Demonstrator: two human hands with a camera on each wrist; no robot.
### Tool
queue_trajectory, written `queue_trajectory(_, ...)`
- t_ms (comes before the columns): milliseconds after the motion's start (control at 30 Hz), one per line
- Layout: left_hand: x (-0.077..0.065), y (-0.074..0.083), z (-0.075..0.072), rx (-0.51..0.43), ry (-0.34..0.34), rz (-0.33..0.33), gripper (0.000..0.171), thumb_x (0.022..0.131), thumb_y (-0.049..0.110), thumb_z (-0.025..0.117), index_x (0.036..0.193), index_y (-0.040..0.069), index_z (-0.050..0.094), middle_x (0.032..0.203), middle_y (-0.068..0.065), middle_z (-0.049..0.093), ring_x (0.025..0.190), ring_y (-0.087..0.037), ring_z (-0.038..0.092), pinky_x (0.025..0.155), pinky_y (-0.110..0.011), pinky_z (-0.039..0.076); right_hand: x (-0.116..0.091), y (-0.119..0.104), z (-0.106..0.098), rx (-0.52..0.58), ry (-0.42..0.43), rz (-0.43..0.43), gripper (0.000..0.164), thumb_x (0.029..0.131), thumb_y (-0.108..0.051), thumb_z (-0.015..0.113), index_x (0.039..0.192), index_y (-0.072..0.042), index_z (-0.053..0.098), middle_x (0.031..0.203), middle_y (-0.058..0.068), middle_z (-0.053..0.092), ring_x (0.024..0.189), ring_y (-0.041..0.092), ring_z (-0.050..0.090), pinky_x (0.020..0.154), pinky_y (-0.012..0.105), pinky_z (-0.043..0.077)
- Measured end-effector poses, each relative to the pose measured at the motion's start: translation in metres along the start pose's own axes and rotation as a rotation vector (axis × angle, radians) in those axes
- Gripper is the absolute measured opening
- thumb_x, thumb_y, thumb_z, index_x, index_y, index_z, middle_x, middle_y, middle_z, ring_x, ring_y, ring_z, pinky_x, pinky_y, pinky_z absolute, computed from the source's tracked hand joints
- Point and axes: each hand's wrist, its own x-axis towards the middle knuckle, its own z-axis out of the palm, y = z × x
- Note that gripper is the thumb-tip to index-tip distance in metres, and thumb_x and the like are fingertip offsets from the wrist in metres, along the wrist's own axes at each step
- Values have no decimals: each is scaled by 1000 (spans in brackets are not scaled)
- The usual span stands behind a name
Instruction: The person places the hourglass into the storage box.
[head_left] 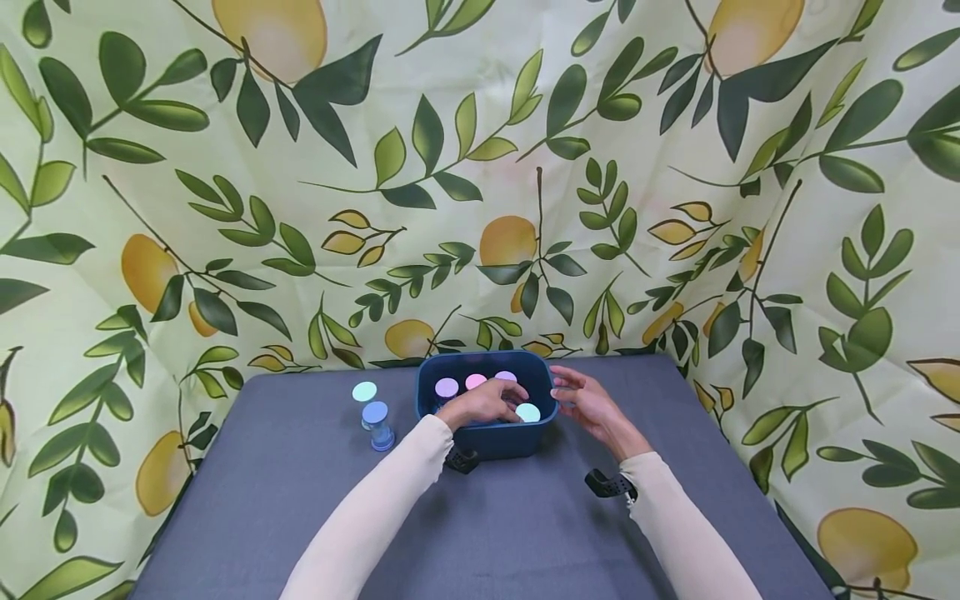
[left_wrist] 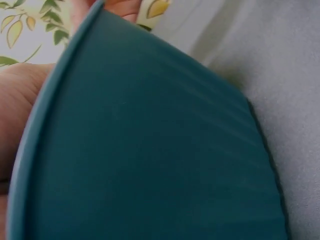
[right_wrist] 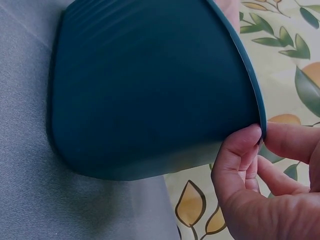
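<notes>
A dark blue bin (head_left: 491,443) stands on the table and holds several small capped cylinders, among them ones with a lilac cap (head_left: 446,387), a pink cap (head_left: 476,381) and a mint cap (head_left: 528,412). My left hand (head_left: 483,402) reaches over the near rim, its fingertips at the mint cap; whether they grip it cannot be seen. In the left wrist view the bin's wall hides most of that hand. At the bin's right end my right hand (right_wrist: 265,175) pinches the rim between thumb and fingers.
Left of the bin, a clear-bodied, blue-capped sand timer (head_left: 378,427) stands on the grey table (head_left: 510,533). A mint-capped one (head_left: 364,392) is just behind it. Lemon-print cloth (head_left: 450,208) hangs behind the table and along both sides.
</notes>
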Motion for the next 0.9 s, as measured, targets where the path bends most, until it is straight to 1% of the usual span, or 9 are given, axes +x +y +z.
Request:
queue_trajectory(133, -8, 2, -7, -36, 27, -2, 45, 85, 9, 74, 127, 1, 60, 126, -15, 64, 115, -29, 63, 103, -41, 50, 0, 0, 0, 6, 0, 1, 53, 96, -5, 57, 147, -13, 44, 125, 9, 49, 104, 20, 55, 82, 28, 54)
queue_trajectory(233, -14, 6, -12, -88, 56, -3, 45, 85, 9, 74, 127, 3, 59, 130, -18, 61, 119, -31, 62, 103, -42, 49, 0, 0, 0, 13, -3, 2, 53, 97, -5, 56, 147, -13, 43, 123, 7, 48, 102, 19, 54, 82, 28, 53)
queue_trajectory(333, -22, 11, -18, -131, 92, 24, 44, 86, 8, 73, 127, 4, 59, 132, -19, 60, 121, -32, 60, 103, -43, 49, -2, 0, 0, 11, 1, 4, 53, 97, -4, 55, 148, -13, 43, 121, 5, 49, 101, 18, 54, 81, 28, 53)
queue_trajectory(433, -29, 17, -23, -143, 127, 64, 45, 87, 10, 72, 129, 5, 58, 131, -18, 61, 121, -31, 61, 102, -43, 50, -2, 0, 1, 14, 8, 5, 53, 97, -5, 56, 148, -13, 43, 120, 4, 49, 101, 18, 54, 81, 28, 52)
queue_trajectory(533, -36, 22, -28, -148, 161, 98, 47, 88, 12, 72, 132, 4, 56, 132, -18, 60, 121, -30, 61, 101, -41, 51, -3, -1, 1, 14, 10, 4, 53, 97, -5, 56, 147, -13, 43, 119, 4, 49, 100, 18, 54, 81, 27, 52)
queue_trajectory(667, -47, 26, -34, -177, 207, 131, 47, 89, 10, 71, 132, 2, 55, 135, -21, 58, 122, -34, 59, 101, -40, 51, -2, -1, 1, 13, 11, 7, 53, 97, -6, 57, 147, -13, 43, 121, 5, 49, 100, 18, 54, 80, 27, 52)
queue_trajectory(733, -53, 27, -37, -196, 230, 148, 46, 89, 9, 71, 131, 3, 56, 133, -21, 59, 122, -36, 58, 99, -38, 52, -1, 0, 1, 13, 13, 10, 53, 97, -6, 57, 147, -13, 43, 122, 6, 49, 101, 19, 54, 80, 27, 52)
queue_trajectory(833, -63, 29, -42, -221, 262, 182, 44, 88, 7, 70, 130, 2, 57, 130, -20, 61, 122, -39, 58, 93, -36, 55, 0, 0, 1, 15, 11, 12, 53, 97, -6, 57, 148, -13, 43, 124, 8, 48, 102, 20, 54, 81, 26, 53)
queue_trajectory(900, -69, 30, -45, -220, 281, 205, 44, 88, 7, 71, 129, 2, 57, 128, -19, 62, 122, -39, 58, 92, -36, 56, -1, 0, 2, 17, 5, 12, 53, 97, -7, 57, 148, -13, 42, 125, 8, 47, 103, 20, 53, 81, 26, 53)
